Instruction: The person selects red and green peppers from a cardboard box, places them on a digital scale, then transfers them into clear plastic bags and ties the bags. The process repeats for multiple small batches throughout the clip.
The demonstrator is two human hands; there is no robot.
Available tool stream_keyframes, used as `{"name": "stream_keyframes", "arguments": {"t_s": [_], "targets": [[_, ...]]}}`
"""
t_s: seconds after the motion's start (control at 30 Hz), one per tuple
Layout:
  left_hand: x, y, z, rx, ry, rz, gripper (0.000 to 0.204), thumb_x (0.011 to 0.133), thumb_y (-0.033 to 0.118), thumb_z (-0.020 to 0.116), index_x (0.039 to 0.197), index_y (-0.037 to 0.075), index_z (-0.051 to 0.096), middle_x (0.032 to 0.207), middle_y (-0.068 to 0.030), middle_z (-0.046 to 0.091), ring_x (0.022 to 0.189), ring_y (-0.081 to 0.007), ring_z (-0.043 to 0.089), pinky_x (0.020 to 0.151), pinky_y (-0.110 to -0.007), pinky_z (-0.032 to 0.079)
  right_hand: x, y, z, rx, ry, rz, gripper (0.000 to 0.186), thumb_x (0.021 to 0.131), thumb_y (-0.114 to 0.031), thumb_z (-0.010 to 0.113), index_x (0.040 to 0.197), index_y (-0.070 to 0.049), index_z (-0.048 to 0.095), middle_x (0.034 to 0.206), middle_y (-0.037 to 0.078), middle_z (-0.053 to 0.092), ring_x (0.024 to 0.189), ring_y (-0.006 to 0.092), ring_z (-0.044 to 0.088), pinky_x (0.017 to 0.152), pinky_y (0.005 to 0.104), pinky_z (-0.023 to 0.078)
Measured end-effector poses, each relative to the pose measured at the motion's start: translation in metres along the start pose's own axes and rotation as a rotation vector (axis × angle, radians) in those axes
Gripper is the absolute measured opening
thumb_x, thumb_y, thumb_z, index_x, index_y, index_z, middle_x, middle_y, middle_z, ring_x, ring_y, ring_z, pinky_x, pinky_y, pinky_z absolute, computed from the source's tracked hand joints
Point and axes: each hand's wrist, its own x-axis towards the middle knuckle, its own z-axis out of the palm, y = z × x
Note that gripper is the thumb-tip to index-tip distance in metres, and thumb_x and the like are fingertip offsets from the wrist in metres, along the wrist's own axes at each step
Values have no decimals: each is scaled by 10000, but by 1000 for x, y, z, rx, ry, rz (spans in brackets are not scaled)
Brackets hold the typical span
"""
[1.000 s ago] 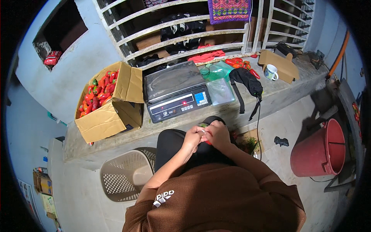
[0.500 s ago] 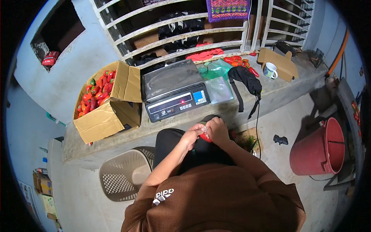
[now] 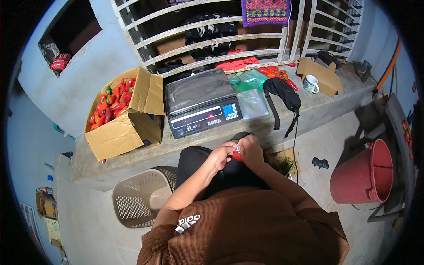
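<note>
Over my lap, a small clear plastic bag (image 3: 237, 155) with red peppers showing through hangs between my two hands. My left hand (image 3: 223, 154) pinches the gathered top of the bag from the left, thumb and fingers pressed together. Closed on the same top from the right is my right hand (image 3: 250, 150), its fingers mostly hidden behind its back. The lower part of the bag rests near my dark trousers, and my hands cover much of it. Just beyond my knees, a black digital scale (image 3: 203, 115) with a bare pan sits on the concrete ledge (image 3: 176, 150).
A cardboard box (image 3: 112, 143) of red peppers leans at the left of the ledge. Right of the scale lie clear bags (image 3: 252, 104), loose peppers (image 3: 277, 73), a black pouch (image 3: 285, 93) and a mug (image 3: 311, 84). A beige basket (image 3: 132, 201) and red bucket (image 3: 353, 179) stand on the floor.
My fingers have shifted slightly at the top of the bag, and more clear plastic shows between them. The whole view has moved a little; the other things stay put.
</note>
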Motion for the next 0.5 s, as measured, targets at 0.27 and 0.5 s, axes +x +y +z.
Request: {"name": "stream_keyframes", "arguments": {"t_s": [0.27, 0.5], "targets": [[7, -7, 15, 11, 95, 95, 88, 845, 229, 556, 821, 152, 589, 690, 71, 527, 571, -41, 397, 534, -193, 298, -6, 9, 0, 104, 108, -69, 80, 719, -89, 564, 752, -53, 501, 870, 122, 487, 844, 322, 482, 699, 399, 418], [16, -18, 26, -4, 126, 402, 128, 882, 137, 505, 866, 32, 576, 800, -4, 578, 717, -85, 497, 676, -208, 396, 0, 18, 6, 94, 28, -45, 73, 708, -80, 559, 725, -44, 498, 817, 159, 489, 786, 328, 474, 658, 399, 400]]}}
